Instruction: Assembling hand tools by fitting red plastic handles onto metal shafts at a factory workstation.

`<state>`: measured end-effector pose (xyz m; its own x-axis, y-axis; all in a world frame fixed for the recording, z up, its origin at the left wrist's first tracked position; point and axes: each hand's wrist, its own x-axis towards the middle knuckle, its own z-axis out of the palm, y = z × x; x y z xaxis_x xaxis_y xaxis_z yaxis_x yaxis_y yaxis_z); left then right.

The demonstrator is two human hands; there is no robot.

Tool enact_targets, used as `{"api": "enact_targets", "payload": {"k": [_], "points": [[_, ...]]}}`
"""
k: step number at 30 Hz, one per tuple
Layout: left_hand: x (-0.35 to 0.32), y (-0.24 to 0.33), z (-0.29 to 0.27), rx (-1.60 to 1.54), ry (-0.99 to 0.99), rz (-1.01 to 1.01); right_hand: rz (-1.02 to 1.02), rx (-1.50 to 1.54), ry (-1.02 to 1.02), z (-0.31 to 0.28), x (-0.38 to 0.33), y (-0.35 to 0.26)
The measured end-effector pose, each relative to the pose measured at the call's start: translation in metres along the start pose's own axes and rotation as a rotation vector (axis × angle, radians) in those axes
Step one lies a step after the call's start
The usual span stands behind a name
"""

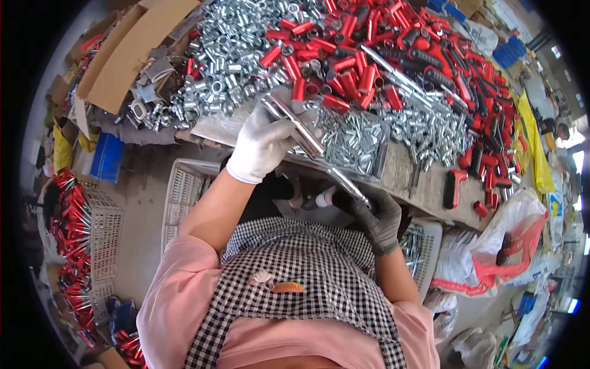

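Observation:
My left hand (pixel 263 140), in a white glove with a greyed palm, is closed around the thicker end of a shiny metal tube (pixel 306 139). A thinner chrome rod (pixel 342 179) runs in line from that tube down to the right. Its lower end sits in the fingers of my right hand (pixel 381 222), which wears a dark grey glove. Both pieces hang tilted over the table's near edge, in front of a metal tray (pixel 380 161) of small silver pins (pixel 347 138). I cannot tell whether the rod is fixed inside the tube.
Silver collars (pixel 224 58) are heaped at the back left of the table, red tubes (pixel 367 79) in the middle, and red-and-black handles (pixel 455 178) on the right. White plastic crates (pixel 175 200) stand below. A blue bin (pixel 107 158) and a white-and-red sack (pixel 513 237) flank me.

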<state>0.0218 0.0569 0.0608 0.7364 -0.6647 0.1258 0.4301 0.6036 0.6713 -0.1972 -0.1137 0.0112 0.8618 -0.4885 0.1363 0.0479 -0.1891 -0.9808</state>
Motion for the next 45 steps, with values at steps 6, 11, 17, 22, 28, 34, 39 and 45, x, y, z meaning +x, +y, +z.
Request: {"api": "enact_targets", "payload": {"k": [6,11,17,22,28,34,39,45], "points": [[-0.036,-0.022,0.001,-0.069,-0.080,-0.046,0.060,0.019,-0.124,0.011,-0.004,-0.008],[-0.039,0.001,-0.022,0.399,-0.189,0.034,0.121,0.113,-0.159,0.007,-0.002,-0.010],[-0.036,0.048,-0.012,1.376,-0.688,0.006,0.151,-0.010,-0.305,0.005,0.008,-0.031],[-0.047,0.024,-0.016,1.328,-0.752,0.036,0.289,-0.020,-0.435,0.017,0.004,-0.014],[-0.063,-0.003,-0.003,1.209,-0.669,0.032,0.306,0.037,-0.497,0.048,-0.004,-0.010],[-0.042,-0.007,-0.010,1.199,-0.776,0.073,0.342,0.089,-0.570,0.044,-0.007,-0.004],[0.037,0.012,-0.017,1.705,-0.681,0.239,0.262,0.182,-0.439,0.030,0.011,0.007],[0.070,-0.007,-0.021,2.230,-0.708,-0.187,0.445,0.158,-0.437,0.019,0.009,-0.015]]}}
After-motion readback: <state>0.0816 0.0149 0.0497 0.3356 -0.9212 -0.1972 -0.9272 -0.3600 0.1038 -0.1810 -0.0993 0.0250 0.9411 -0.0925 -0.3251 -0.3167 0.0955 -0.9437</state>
